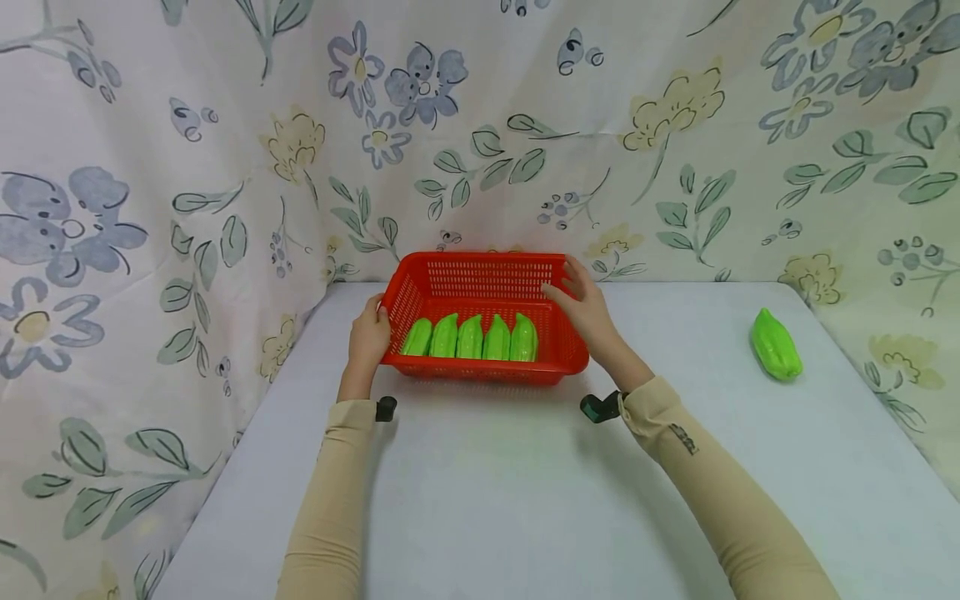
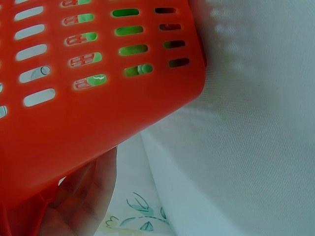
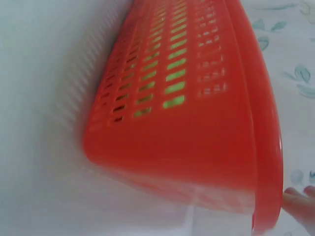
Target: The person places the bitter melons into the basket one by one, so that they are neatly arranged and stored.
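A red plastic basket (image 1: 487, 371) with slotted walls sits at the far middle of the table. Inside it, several glossy green ridged fruits (image 1: 470, 337), shaped like star fruit, stand side by side along the near wall. My left hand (image 1: 369, 335) grips the basket's left rim, thumb on top; in the left wrist view its fingers (image 2: 91, 189) show past the red wall. At the right end, my right hand (image 1: 588, 312) has its fingers spread over the rim, thumb apart from them. The right wrist view catches only some fingertips (image 3: 300, 204) beside the rim.
Another green ridged fruit (image 1: 776, 346) lies alone near the table's right side. The white table (image 1: 480, 492) runs back to a flowered curtain (image 1: 480, 125), which also hangs along the left and right edges.
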`<state>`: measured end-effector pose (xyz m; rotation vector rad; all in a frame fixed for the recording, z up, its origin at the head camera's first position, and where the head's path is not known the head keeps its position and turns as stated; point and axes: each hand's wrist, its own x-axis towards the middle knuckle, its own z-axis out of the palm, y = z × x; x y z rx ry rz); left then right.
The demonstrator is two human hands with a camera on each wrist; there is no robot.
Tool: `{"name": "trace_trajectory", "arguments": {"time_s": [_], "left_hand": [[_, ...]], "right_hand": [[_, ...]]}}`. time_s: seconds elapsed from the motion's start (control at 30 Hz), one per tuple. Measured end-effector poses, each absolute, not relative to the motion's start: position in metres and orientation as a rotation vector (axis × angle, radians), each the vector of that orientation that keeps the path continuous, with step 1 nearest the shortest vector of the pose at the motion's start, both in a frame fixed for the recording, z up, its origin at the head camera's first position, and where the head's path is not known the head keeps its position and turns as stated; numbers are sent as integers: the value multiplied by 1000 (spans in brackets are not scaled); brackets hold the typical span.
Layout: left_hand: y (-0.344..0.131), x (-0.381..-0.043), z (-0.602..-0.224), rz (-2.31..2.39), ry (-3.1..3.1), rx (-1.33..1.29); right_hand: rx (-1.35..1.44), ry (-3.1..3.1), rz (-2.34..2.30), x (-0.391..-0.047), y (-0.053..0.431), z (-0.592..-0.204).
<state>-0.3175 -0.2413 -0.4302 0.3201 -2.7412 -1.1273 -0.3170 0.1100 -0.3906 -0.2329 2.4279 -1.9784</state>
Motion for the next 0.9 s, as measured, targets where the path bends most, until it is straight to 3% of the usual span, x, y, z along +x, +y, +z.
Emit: {"name": "trace_trajectory", "arguments": {"time_s": [0.9], "left_hand": [[-241, -317, -429, -1123, -2749, 320]], "right_hand": [[103, 2448, -2084, -310, 237, -399]]}}
